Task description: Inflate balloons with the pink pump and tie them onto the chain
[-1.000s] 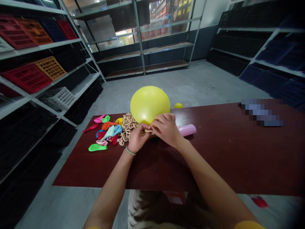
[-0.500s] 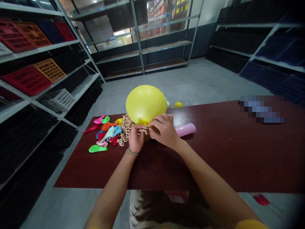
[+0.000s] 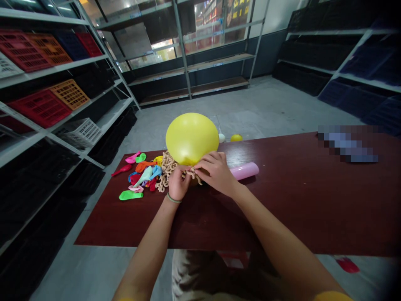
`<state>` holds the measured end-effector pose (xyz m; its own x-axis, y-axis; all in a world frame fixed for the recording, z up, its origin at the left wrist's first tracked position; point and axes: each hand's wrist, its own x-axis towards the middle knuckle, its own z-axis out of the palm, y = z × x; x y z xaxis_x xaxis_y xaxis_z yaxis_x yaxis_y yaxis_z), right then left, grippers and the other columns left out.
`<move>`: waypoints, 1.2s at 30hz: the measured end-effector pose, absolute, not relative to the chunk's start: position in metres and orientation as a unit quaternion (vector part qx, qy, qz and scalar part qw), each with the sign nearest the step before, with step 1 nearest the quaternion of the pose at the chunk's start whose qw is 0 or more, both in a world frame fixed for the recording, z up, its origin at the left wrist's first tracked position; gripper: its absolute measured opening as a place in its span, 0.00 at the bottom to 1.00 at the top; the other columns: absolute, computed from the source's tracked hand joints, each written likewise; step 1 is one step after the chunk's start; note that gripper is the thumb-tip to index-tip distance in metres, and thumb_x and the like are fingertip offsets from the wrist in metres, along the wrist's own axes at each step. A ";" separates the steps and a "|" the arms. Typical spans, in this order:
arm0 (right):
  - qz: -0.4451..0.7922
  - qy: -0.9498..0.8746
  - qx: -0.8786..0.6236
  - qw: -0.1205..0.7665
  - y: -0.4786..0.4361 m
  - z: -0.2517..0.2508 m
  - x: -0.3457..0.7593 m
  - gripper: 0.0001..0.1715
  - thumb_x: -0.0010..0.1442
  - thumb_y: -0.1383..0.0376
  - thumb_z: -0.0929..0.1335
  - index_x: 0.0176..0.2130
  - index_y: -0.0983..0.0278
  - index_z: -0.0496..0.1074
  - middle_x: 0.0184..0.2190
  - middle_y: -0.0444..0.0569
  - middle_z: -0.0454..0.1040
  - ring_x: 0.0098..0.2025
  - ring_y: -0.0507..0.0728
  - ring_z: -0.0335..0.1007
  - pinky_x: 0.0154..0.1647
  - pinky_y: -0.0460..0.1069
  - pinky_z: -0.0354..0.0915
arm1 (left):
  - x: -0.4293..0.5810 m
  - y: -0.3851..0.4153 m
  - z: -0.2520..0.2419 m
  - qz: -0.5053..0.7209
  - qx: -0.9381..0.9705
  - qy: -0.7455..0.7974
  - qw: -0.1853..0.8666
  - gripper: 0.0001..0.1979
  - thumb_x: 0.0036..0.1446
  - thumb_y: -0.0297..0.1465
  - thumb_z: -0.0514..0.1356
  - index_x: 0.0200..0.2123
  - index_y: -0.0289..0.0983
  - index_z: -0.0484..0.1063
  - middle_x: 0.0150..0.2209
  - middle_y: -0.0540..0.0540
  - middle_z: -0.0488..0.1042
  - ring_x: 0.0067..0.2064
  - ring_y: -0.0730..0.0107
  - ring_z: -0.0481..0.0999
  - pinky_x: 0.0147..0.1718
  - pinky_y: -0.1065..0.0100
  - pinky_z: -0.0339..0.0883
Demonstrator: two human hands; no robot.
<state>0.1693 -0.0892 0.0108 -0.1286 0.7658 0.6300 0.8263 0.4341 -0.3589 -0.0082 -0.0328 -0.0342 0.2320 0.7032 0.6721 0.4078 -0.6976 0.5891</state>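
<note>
A large inflated yellow balloon point(image 3: 192, 139) stands over the table with its neck pointing down toward me. Just below the neck, my left hand point(image 3: 179, 183) is closed in a pinch on a thick beige cord point(image 3: 198, 179). From the other side my right hand point(image 3: 216, 172) pinches the same cord, its fingertips close to the left ones. A short end of cord dangles between the hands. The fingers cover the exact spot where cord and neck meet. Left of the balloon lies a heap of beige cord point(image 3: 169, 165), partly behind it.
Several flat balloons point(image 3: 145, 174) in mixed colours lie on the dark red table point(image 3: 282, 200). A pink cylinder point(image 3: 246, 170) rests right of my hands. A blurred item point(image 3: 347, 144) is at the far right. Beyond the table are a small yellow balloon point(image 3: 236, 137) and shelves with crates point(image 3: 46, 106).
The beige cord's loose end now hangs lower between my hands. My fingers have shifted slightly at the balloon's neck. The whole view has moved a little.
</note>
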 end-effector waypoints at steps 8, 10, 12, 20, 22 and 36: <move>-0.056 -0.728 -0.554 0.399 -0.092 0.018 0.168 0.10 0.65 0.61 0.66 0.32 0.60 0.70 0.35 0.45 0.74 0.43 0.57 0.64 0.46 0.55 0.51 | -0.006 -0.032 -0.030 0.493 0.775 0.352 0.179 0.06 0.59 0.34 0.61 0.39 0.40 0.76 0.36 0.45 0.79 0.38 0.65 0.79 0.41 0.65 0.71; -0.075 -0.719 -0.565 0.397 -0.093 0.019 0.167 0.10 0.66 0.61 0.65 0.32 0.60 0.69 0.34 0.46 0.74 0.42 0.58 0.64 0.45 0.55 0.51 | -0.005 -0.032 -0.030 0.499 0.767 0.354 0.192 0.07 0.59 0.35 0.62 0.39 0.40 0.77 0.36 0.45 0.79 0.38 0.66 0.79 0.40 0.65 0.71; -0.092 -0.713 -0.576 0.388 -0.093 0.018 0.167 0.11 0.67 0.60 0.64 0.32 0.60 0.69 0.35 0.48 0.73 0.42 0.59 0.63 0.45 0.55 0.52 | -0.004 -0.032 -0.030 0.506 0.759 0.359 0.198 0.07 0.59 0.36 0.62 0.38 0.40 0.77 0.36 0.45 0.79 0.37 0.66 0.79 0.40 0.66 0.70; -0.186 -0.710 -0.597 0.324 -0.089 0.010 0.172 0.12 0.68 0.62 0.60 0.36 0.62 0.70 0.37 0.53 0.71 0.43 0.62 0.58 0.44 0.58 0.50 | -0.008 -0.030 -0.025 0.492 0.749 0.404 0.185 0.07 0.60 0.36 0.61 0.37 0.39 0.75 0.35 0.46 0.79 0.36 0.67 0.78 0.38 0.69 0.68; -0.197 -0.703 -0.603 0.322 -0.087 0.008 0.175 0.12 0.68 0.64 0.60 0.36 0.61 0.70 0.36 0.53 0.72 0.42 0.62 0.58 0.43 0.58 0.50 | -0.007 -0.030 -0.023 0.486 0.750 0.407 0.188 0.07 0.60 0.36 0.61 0.37 0.39 0.75 0.35 0.46 0.78 0.36 0.67 0.78 0.38 0.69 0.68; -0.188 -0.728 -0.581 0.311 -0.085 -0.006 0.173 0.16 0.68 0.55 0.61 0.43 0.62 0.71 0.40 0.52 0.71 0.45 0.61 0.56 0.47 0.56 0.49 | -0.001 -0.028 -0.025 0.489 0.761 0.357 0.234 0.07 0.63 0.34 0.58 0.38 0.38 0.73 0.34 0.47 0.77 0.34 0.71 0.76 0.36 0.71 0.67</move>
<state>0.1730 -0.0851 -0.0057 -0.1310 0.7300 0.6708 0.9634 0.2535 -0.0877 -0.0014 -0.0276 -0.0251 0.2668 0.7719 0.5770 0.3140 -0.6357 0.7052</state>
